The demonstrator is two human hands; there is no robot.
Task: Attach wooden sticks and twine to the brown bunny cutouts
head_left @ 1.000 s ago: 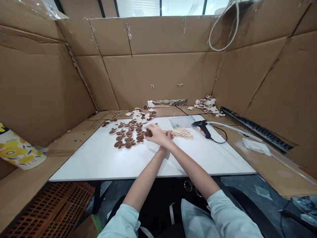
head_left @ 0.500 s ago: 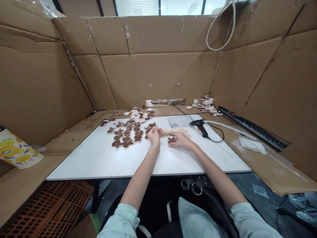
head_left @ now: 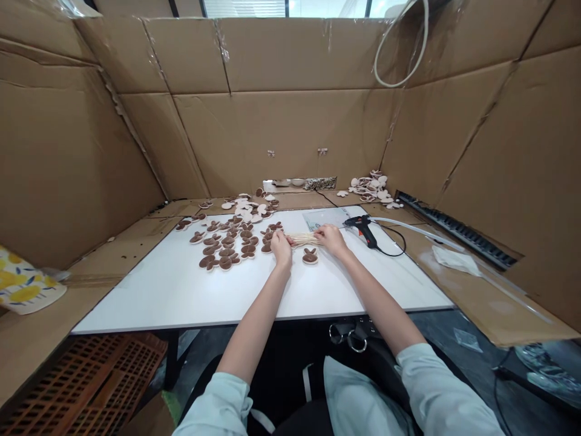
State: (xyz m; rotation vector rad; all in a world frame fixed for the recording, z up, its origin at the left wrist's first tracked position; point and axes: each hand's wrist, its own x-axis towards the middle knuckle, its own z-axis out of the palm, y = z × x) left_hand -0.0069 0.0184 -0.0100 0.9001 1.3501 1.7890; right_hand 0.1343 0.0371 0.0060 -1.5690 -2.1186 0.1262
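Observation:
A bundle of thin pale wooden sticks [head_left: 303,238] lies level between my two hands over the white board [head_left: 181,297]. My left hand [head_left: 282,247] is closed around the bundle's left end. At the other end, my right hand [head_left: 331,240] has its fingers wrapped over the sticks. Just below the bundle sits a single brown bunny-shaped cutout [head_left: 310,256] with a pale rim. Several more brown bunny cutouts [head_left: 227,252] are spread to the left of my left hand.
A black hot glue gun [head_left: 363,227] with a cable lies right of my right hand, near a clear plastic bag [head_left: 324,219]. Pale cutouts [head_left: 373,186] are heaped at the back right. Cardboard walls [head_left: 290,127] surround the board. An orange crate [head_left: 91,381] stands below left.
My right hand has moved up from the single bunny cutout, uncovering it, and now holds the sticks' right end. The sticks look gathered more tightly. The camera view has shifted slightly.

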